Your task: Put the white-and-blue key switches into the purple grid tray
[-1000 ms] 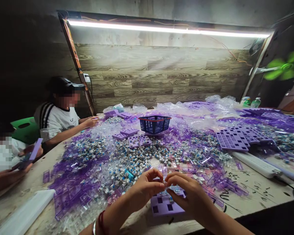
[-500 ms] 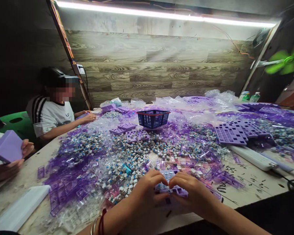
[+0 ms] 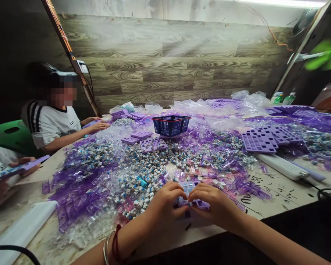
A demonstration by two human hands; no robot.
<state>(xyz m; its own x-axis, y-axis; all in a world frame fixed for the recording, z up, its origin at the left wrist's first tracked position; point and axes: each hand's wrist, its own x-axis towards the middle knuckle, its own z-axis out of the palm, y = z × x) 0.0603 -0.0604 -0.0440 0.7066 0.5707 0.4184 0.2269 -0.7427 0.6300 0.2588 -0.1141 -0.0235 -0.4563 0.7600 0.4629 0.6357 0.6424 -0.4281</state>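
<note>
Fingers (image 3: 178, 191) at lilac plate (image 3: 203, 204) — blurry handwriting (image 3: 256, 179) nearby.

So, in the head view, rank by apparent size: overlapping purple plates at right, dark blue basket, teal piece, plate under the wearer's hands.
1. Overlapping purple plates
2. Dark blue basket
3. Teal piece
Unranked: handled plate, mostly hidden by the left hand and right hand.

A person (image 3: 53, 123) in a white shirt (image 3: 59, 123) with a striped sleeve sits at left near a green chair (image 3: 5, 135). A dark blue basket (image 3: 171, 127) stands at center before a wood-patterned wall (image 3: 154, 66); bottles (image 3: 289, 99) stand near a green-bladed fan (image 3: 327, 55), beyond a white power strip (image 3: 283, 166).
</note>
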